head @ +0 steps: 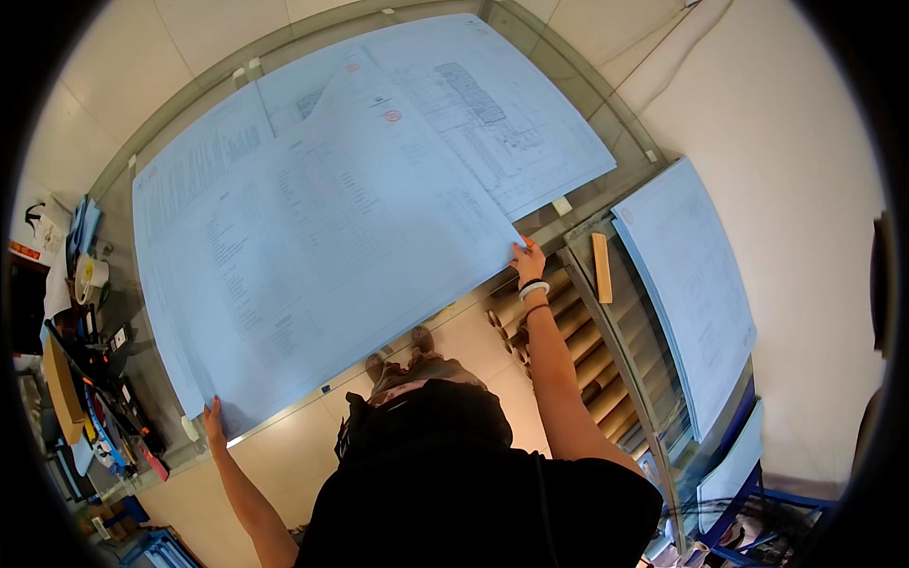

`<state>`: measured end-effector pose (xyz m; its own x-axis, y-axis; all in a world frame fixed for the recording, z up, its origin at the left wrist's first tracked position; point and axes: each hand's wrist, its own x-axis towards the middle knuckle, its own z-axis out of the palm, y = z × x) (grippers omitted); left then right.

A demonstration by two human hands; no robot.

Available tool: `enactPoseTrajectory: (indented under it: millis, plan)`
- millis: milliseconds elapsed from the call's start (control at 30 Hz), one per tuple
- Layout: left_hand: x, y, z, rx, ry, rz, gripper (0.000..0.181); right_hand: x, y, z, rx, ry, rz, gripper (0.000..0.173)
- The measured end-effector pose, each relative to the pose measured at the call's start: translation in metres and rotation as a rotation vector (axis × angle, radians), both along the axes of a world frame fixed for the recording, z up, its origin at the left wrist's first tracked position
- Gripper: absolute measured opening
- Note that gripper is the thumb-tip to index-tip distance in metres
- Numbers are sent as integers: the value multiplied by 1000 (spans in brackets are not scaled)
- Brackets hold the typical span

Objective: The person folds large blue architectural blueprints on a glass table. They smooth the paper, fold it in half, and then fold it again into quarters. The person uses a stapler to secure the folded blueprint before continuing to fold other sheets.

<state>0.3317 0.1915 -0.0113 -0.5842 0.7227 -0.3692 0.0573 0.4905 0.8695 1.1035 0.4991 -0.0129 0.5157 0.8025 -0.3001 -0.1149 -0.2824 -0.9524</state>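
Note:
A large blue printed drawing sheet with tables and a red stamp lies over other blue sheets on a glass-topped table. My left hand pinches its near left corner. On the right, my right hand grips the near right corner, fingers on top. A small orange item shows at those fingers; I cannot tell what it is. Plans and line drawings show on the sheets beneath. The front edge of the sheet runs along the table's front edge.
To the right, a stack of blue sheets lies on a glass side table, beside a wooden strip. Cardboard tubes are stored below. Several tools, a tape roll and a long cardboard box crowd the left end.

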Motion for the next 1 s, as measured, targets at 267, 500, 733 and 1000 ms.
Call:
enactPoseTrajectory:
  millis: [267,500,733,1000]
  plan:
    - [-1,3,-2,-30,-2,47,48,13,2,-5,13,-282,80,30]
    - [-1,-1,3,-60,-29,27,49,29,19,4,-152,-717,331,54]
    - [1,0,3,-22,7,49,50,36,50,18,-280,-759,604,52]
    - [-10,4,9,-126,-50,5,41,36,61,28,-241,-675,635,50]
